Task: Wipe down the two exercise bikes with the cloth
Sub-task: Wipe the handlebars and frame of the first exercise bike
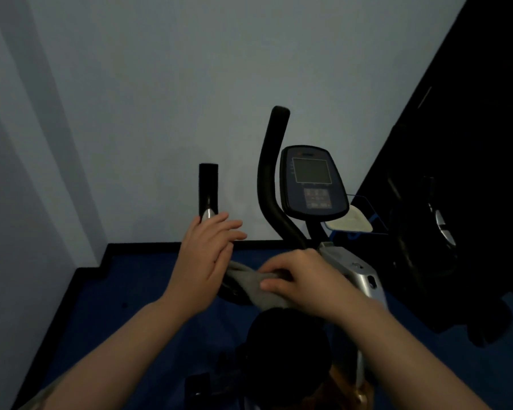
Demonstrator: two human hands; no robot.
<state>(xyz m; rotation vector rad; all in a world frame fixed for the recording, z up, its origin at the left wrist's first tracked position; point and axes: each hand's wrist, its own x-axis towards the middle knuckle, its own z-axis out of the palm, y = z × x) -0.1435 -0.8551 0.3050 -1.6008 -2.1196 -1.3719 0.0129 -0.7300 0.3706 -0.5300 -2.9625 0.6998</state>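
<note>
Cloth (256, 287), grey and bunched, is draped over the lower bend of the bike (350, 270) handlebar, below and left of the console (313, 183). It is pinched by the right hand (305, 284): fingers curled down onto the folds, fingertips pressed into the fabric from the right. The left hand (208, 255) is held just left of the cloth with fingers straight and together, palm turned toward the right; whether it touches the cloth cannot be told. Its fingertips are seen just below the chrome end of the left grip (208, 190), close to it, contact unclear.

The right grip (271, 173), black and curved, is seen rising just left of the console, its lower end hidden behind the right hand. The console is tilted back on a short black stem, grey screen on top, keypad below; markings are too blurred to read. A silver frame (360, 276) is seen below the console, right of the right hand. The black seat (288, 347) sits below the cloth, near the frame bottom, very dark.

Right of the console, a pale pad-like item (357, 221) rests on a blue wire rack (365, 229). Further right, a second dark machine (439, 232) is standing, detail lost in shadow. Blue floor (131, 306) with black skirting (148, 247) lies left of the bike; a pale wall (160, 84) is behind the console.
</note>
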